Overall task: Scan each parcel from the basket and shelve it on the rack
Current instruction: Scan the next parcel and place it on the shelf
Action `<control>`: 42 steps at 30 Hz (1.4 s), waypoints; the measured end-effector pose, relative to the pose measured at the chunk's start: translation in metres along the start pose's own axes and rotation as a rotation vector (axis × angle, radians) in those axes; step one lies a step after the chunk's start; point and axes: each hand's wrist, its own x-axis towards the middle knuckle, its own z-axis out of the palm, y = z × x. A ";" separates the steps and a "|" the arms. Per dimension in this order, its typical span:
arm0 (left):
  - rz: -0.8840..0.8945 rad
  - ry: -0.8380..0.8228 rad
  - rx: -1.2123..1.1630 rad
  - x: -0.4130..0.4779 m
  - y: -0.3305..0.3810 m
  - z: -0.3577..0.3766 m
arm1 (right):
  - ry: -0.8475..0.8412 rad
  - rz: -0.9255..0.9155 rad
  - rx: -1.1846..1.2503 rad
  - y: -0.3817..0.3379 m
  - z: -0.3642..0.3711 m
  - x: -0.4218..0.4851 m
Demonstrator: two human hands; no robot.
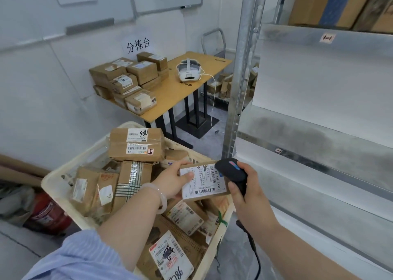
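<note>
My left hand [173, 180] holds a small brown parcel [209, 189] with a white shipping label, lifted just above the cream plastic basket [63, 171]. My right hand [247, 191] grips a black handheld scanner [232, 170], its head touching the parcel's right edge; a black cable trails down from it. The basket is piled with several brown cardboard parcels [136, 144]. The metal rack [319, 135] stands at the right, its two near shelves bare.
A wooden table [170, 92] at the back carries a stack of parcels [127, 81] and a white headset [188, 70] with a cable. A red fire extinguisher [47, 214] lies left of the basket. Cardboard boxes [340, 3] sit on the rack's top shelf.
</note>
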 end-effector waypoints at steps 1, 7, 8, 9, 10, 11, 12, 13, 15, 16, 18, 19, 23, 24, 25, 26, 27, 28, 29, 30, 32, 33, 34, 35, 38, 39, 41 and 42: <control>0.028 0.003 0.023 -0.001 0.005 0.003 | 0.012 0.006 0.007 0.000 -0.004 0.001; 0.209 -0.049 0.049 -0.007 0.035 0.028 | 0.097 0.021 0.059 0.002 -0.040 0.007; 0.238 -0.047 0.057 -0.008 0.040 0.033 | 0.110 0.021 0.060 0.002 -0.046 0.008; 0.273 -0.035 0.078 -0.008 0.044 0.038 | 0.123 0.021 0.065 0.002 -0.053 0.008; 0.312 -0.020 0.096 -0.008 0.049 0.043 | 0.135 0.022 0.074 0.002 -0.059 0.008; 0.348 -0.007 0.103 -0.008 0.053 0.049 | 0.146 0.024 0.081 0.001 -0.065 0.008; 0.377 0.003 0.103 -0.008 0.056 0.054 | 0.156 0.024 0.083 0.001 -0.071 0.008; 0.402 0.010 0.119 -0.007 0.060 0.059 | 0.165 0.020 0.080 0.001 -0.077 0.008; 0.445 0.009 0.206 -0.006 0.067 0.068 | 0.186 0.012 0.065 0.002 -0.088 0.008; 0.464 -0.003 0.250 -0.005 0.071 0.072 | 0.199 0.013 0.057 0.002 -0.094 0.009; 0.507 -0.028 0.332 -0.005 0.080 0.078 | 0.221 0.014 0.061 0.002 -0.106 0.009; 0.529 -0.034 0.387 -0.006 0.084 0.081 | 0.229 0.007 0.063 0.002 -0.112 0.009; 0.575 -0.062 0.522 -0.008 0.100 0.095 | 0.252 -0.014 0.058 0.000 -0.131 0.007; 0.585 -0.061 0.534 -0.008 0.103 0.099 | 0.256 -0.016 0.056 0.000 -0.135 0.007; 0.598 -0.056 0.542 -0.008 0.106 0.103 | 0.261 -0.020 0.054 0.000 -0.139 0.006; 0.610 -0.049 0.544 -0.008 0.110 0.107 | 0.267 -0.024 0.053 -0.001 -0.143 0.006; 0.624 -0.042 0.542 -0.009 0.113 0.110 | 0.274 -0.027 0.052 -0.001 -0.147 0.006; 0.640 -0.038 0.541 -0.009 0.116 0.112 | 0.281 -0.029 0.050 -0.002 -0.151 0.005; 0.655 -0.037 0.541 -0.009 0.120 0.114 | 0.287 -0.030 0.049 -0.003 -0.155 0.005; 0.667 -0.038 0.543 -0.008 0.124 0.116 | 0.290 -0.031 0.050 -0.004 -0.159 0.005; 0.687 -0.038 0.542 -0.008 0.132 0.117 | 0.302 -0.037 0.050 -0.008 -0.169 0.004; 0.696 -0.031 0.540 -0.007 0.137 0.117 | 0.308 -0.040 0.047 -0.010 -0.175 0.003; 0.704 -0.018 0.540 -0.007 0.142 0.117 | 0.312 -0.043 0.043 -0.012 -0.180 0.002; 0.710 -0.004 0.541 -0.006 0.147 0.116 | 0.314 -0.046 0.041 -0.014 -0.186 0.000; 0.724 0.032 0.547 -0.001 0.168 0.115 | 0.303 -0.053 0.055 -0.021 -0.199 -0.008; 0.728 0.042 0.552 0.000 0.177 0.116 | 0.303 -0.059 0.057 -0.022 -0.202 -0.011; 0.742 0.059 0.562 0.001 0.194 0.120 | 0.309 -0.077 0.055 -0.027 -0.207 -0.018; 0.748 0.066 0.566 0.001 0.202 0.123 | 0.307 -0.084 0.053 -0.029 -0.209 -0.021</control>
